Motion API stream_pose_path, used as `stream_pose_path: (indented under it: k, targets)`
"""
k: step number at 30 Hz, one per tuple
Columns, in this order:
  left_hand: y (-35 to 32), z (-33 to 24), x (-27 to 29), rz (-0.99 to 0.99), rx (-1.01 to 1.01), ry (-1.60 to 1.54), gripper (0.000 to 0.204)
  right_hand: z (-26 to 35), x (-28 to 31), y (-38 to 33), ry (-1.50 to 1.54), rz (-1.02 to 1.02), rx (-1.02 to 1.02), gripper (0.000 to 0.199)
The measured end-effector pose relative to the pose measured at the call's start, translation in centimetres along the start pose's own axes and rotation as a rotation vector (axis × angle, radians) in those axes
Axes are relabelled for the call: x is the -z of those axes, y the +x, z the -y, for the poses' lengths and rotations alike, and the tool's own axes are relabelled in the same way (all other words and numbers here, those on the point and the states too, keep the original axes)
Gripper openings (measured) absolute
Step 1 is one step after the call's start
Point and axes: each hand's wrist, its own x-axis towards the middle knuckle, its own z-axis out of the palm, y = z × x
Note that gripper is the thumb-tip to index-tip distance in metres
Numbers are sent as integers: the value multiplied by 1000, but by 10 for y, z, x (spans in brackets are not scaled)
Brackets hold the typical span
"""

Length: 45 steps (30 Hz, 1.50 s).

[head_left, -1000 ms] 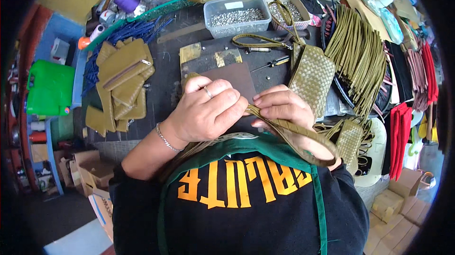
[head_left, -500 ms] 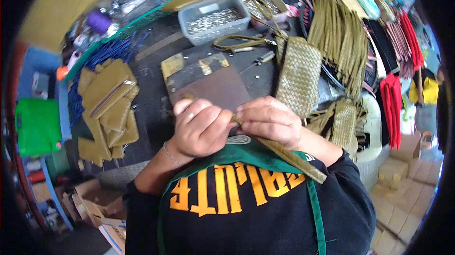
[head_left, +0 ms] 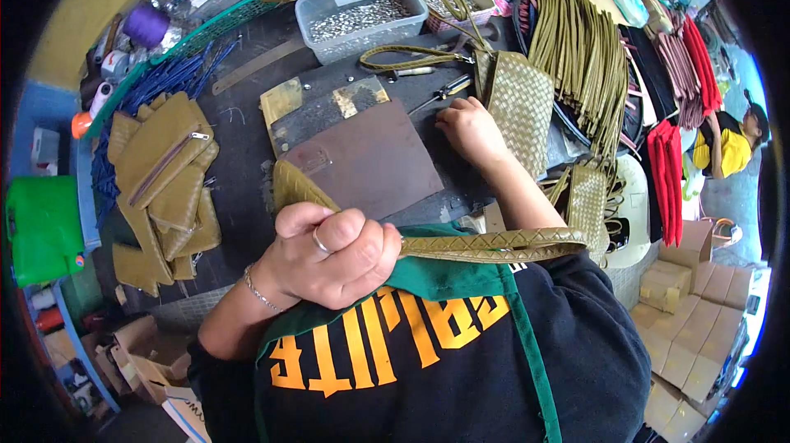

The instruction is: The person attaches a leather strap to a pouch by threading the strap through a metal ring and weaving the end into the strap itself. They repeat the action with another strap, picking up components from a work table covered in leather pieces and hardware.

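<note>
My left hand (head_left: 333, 254) is closed round an olive woven leather strap (head_left: 494, 244), in front of my apron. The strap forms a long loop to the right, and its far end passes by my right forearm. Beyond my left fingers, a wider olive leather piece (head_left: 298, 186) sticks out over the edge of a brown board (head_left: 370, 163). My right hand (head_left: 473, 132) is down at the dark tabletop, right of the board, with its fingers curled together. Whatever its fingertips hold is hidden. Just beyond it lies a thin tool with a pale-and-dark handle (head_left: 453, 88).
Olive pouches (head_left: 169, 188) are heaped on the left. At the back stands a clear plastic tub (head_left: 309, 41) of small metal parts. A woven olive pouch (head_left: 520, 114) and hanging olive straps (head_left: 576, 64) are on the right. Someone in yellow (head_left: 728, 151) is at the far right.
My right hand has let go of the strap and reached forward to the tabletop. My left hand has come lower and nearer with the strap, whose loop now swings out to the right.
</note>
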Motion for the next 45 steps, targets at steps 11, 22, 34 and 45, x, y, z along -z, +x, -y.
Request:
stream_pose_path:
  k: [11,22,34,45]
  targets:
    - [-2,7,-13,-30,-5,-126,15,83,91,-4,1207,-56,70,6]
    - [-5,5,-18,-12,47,-137,12,89,77,-21,1421,-22,348,12]
    - [-6,3,-24,-32,87,-226,11,87,67,-24,1486,-81,388,15]
    - [-9,2,-24,-29,95,-254,14,86,65,-22,1459,-46,463,15]
